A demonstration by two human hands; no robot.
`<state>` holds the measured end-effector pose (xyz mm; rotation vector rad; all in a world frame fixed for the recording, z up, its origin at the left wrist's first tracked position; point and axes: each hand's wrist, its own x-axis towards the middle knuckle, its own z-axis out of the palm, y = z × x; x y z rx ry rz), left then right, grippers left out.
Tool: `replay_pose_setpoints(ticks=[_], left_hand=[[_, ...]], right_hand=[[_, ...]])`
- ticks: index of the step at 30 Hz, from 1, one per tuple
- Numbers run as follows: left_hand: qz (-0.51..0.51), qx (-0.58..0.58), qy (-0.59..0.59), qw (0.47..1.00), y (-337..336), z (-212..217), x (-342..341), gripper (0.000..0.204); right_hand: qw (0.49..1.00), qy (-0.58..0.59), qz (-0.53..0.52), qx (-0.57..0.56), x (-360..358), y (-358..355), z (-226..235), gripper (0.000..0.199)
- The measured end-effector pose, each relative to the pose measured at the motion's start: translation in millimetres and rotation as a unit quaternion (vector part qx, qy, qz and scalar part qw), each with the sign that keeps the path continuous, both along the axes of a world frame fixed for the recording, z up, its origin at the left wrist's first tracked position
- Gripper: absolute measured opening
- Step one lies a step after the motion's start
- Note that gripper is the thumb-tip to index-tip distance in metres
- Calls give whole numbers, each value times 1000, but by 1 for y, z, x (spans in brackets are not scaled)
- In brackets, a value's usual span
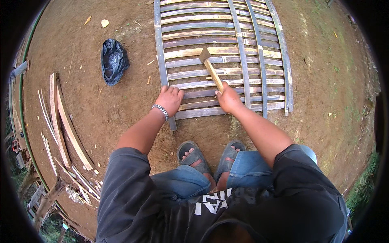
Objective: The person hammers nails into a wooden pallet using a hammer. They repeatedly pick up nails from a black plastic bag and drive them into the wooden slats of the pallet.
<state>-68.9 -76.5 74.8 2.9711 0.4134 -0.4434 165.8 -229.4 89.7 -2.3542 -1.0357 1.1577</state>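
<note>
Dark T-shirt [275, 210] with white lettering is closest to the lens, blue jeans [182, 181] and dark strapped sandals [196, 157] beyond it.

Right hand [229, 99]: fingers wrapped round the lower end of a wooden hammer handle [214, 76], closed on it. Hammer head [205, 55], dark and blocky, points up and away to the left, over the slats. Can't tell if it's touching them.

Left hand [170, 100]: palm down at the left rail [159, 52] of the slatted frame, near its lower end. Fingers bent, close together; can't tell whether they grip the rail or pinch something small. Chain bracelet [161, 111] on that wrist.

Slatted frame [190, 75] lies on bare dirt [324, 101] ahead of the feet, running past the top of the view. Grey and tan slats go crosswise, long strips run along it at both edges and in between.

Left of the frame: crumpled black plastic bag [114, 62], well apart from the hands. Further left and nearer: two long planks [59, 121], thin wood strips [83, 182] scattered beside them. Green hose [28, 42] curves along the far left edge.
</note>
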Motion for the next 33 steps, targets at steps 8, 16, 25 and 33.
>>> replay_pose_setpoints(ticks=[8,16,25,33], left_hand=[[3,-53,-57,997,-25,3,-11,17],[-30,-17,-40,999,-27,-1,-7,15],[-12,0,-78,997,-30,-9,-10,13],[-7,-20,-71,997,-27,-8,-13,13]], right_hand=[[1000,-7,7,-26,1,2,3,38],[1000,-18,10,-17,-2,3,9,35],[1000,-18,8,7,0,-2,-1,37],[1000,-17,10,-23,0,3,5,37]])
